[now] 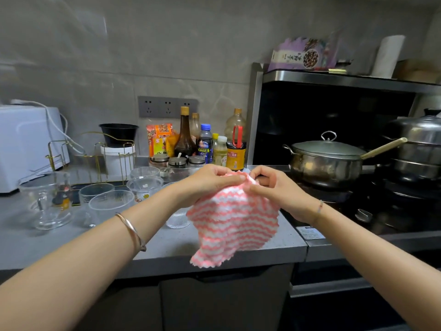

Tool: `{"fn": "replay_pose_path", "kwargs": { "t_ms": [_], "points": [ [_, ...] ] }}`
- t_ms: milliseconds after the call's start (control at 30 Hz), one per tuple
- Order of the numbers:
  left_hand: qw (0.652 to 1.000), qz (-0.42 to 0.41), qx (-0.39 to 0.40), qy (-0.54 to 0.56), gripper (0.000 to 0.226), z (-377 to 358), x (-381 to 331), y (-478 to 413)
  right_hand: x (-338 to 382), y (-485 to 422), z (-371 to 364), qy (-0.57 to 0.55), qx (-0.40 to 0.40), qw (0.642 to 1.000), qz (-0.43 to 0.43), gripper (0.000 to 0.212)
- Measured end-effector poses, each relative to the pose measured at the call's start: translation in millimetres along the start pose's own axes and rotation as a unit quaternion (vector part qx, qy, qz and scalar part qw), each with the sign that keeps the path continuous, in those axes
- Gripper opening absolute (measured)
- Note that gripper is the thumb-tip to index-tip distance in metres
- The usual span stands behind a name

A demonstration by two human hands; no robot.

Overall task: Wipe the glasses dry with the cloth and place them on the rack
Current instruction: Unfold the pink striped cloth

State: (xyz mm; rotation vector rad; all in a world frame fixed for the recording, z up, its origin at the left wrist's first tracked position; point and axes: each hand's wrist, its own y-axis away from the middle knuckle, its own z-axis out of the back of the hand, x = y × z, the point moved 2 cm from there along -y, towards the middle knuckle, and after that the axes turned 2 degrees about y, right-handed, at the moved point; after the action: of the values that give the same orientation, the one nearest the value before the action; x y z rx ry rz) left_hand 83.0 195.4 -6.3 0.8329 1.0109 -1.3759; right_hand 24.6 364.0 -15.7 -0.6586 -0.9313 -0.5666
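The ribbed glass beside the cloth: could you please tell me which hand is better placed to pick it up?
Probably left. The left hand sits beside the ribbed glass; the right hand is farther off, with the hanging cloth, which both hands pinch, between it and the glass.

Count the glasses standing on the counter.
6: handled mug far left; gold-rimmed glass and ribbed glass beside it; rear glass and printed glass by the rack; fluted glass partly behind the left hand. The cloth may hide others.
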Motion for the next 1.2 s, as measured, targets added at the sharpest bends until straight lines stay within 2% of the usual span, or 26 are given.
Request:
{"fn": "replay_pose_path", "kwargs": {
  "t_ms": [67, 133, 200, 233, 300, 433, 533, 600, 700, 800, 867, 933, 1033, 1100, 1200],
  "points": [
    [0.999, 0.004, 0.040, -0.024, 0.016, 6, 0, -1, 0, -2, 6, -0.007, -0.001, 1.000, 0.000, 0.011],
    [0.995, 0.011, 0.088, -0.044, 0.020, 14, 0, -3, -3, -5, 15, -0.030, 0.039, 0.999, -0.013, 0.021],
    [0.991, 0.021, 0.124, -0.049, 0.027, 22, 1, -4, -12, -9, 23, -0.083, 0.081, 0.992, -0.047, 0.040],
    [0.990, 0.028, 0.132, -0.050, 0.029, 26, 3, -7, -17, -11, 27, -0.114, 0.084, 0.987, -0.071, 0.046],
    [0.990, 0.039, 0.129, -0.050, 0.029, 35, 7, -15, -32, -20, 34, -0.160, 0.064, 0.980, -0.105, 0.044],
    [0.996, 0.060, 0.056, -0.018, 0.046, 40, 26, -40, -59, -37, 41, -0.198, 0.038, 0.968, -0.151, 0.036],
    [0.996, 0.076, -0.033, 0.014, 0.037, 33, 35, -62, -74, -53, 45, -0.179, 0.059, 0.971, -0.148, 0.042],
    [0.992, 0.072, -0.100, 0.028, 0.034, 30, 35, -79, -79, -66, 55, -0.198, 0.012, 0.973, -0.115, 0.033],
    [0.985, 0.023, -0.162, 0.062, 0.036, 27, 28, -99, -76, -80, 79, -0.213, -0.082, 0.971, -0.071, 0.029],
    [0.980, -0.046, -0.179, 0.070, 0.026, 16, 26, -102, -80, -78, 89, -0.201, -0.082, 0.975, -0.046, 0.025],
    [0.984, -0.073, -0.162, 0.032, 0.018, 9, 39, -94, -91, -65, 86, -0.191, -0.066, 0.977, -0.066, 0.027],
    [0.991, -0.065, -0.116, -0.020, 0.012, -3, 63, -82, -110, -42, 80, -0.149, -0.037, 0.983, -0.100, 0.029],
    [0.999, -0.012, -0.012, -0.043, 0.010, -27, 95, -53, -141, -3, 66, -0.095, 0.023, 0.985, -0.144, 0.011],
    [0.998, 0.000, 0.037, -0.044, 0.008, -38, 107, -38, -154, 14, 58, -0.085, 0.056, 0.981, -0.162, 0.008],
    [0.998, 0.004, 0.035, -0.056, 0.007, -42, 114, -32, -164, 17, 56, -0.072, 0.049, 0.983, -0.163, 0.013]
  ]
}}
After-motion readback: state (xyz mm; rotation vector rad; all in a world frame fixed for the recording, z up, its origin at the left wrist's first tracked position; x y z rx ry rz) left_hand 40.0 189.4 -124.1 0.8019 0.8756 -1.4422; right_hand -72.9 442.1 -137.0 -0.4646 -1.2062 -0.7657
